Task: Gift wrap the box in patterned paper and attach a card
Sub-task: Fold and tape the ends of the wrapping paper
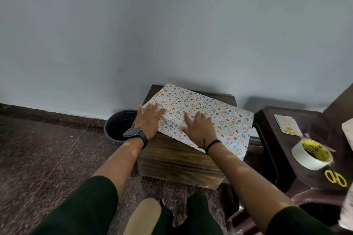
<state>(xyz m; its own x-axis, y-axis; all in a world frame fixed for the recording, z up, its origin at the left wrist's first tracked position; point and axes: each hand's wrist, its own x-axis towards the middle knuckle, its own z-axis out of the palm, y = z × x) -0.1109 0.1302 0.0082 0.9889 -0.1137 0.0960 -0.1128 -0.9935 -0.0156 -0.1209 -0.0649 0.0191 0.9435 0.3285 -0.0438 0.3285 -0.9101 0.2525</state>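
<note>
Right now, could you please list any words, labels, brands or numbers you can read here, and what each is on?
Nothing can be read for certain.
Tape roll: dark print on its yellow core, too blurred to read.
Card on the dark stool: faint marks, too small to read.
Patterned paper: pictures only, no text.
Watch: blank screen.

So your patterned paper [206, 112] is lying spread out flat, white with tiny colourful dots and shapes all over, and it's sitting skewed with its right part hanging past the edge. There's a slight raised bump near its left end, so the box is probably sitting underneath, but you can't actually see it. The card [287, 125] is lying flat off to the right, pale with some yellowish print, well apart from the paper.
</note>
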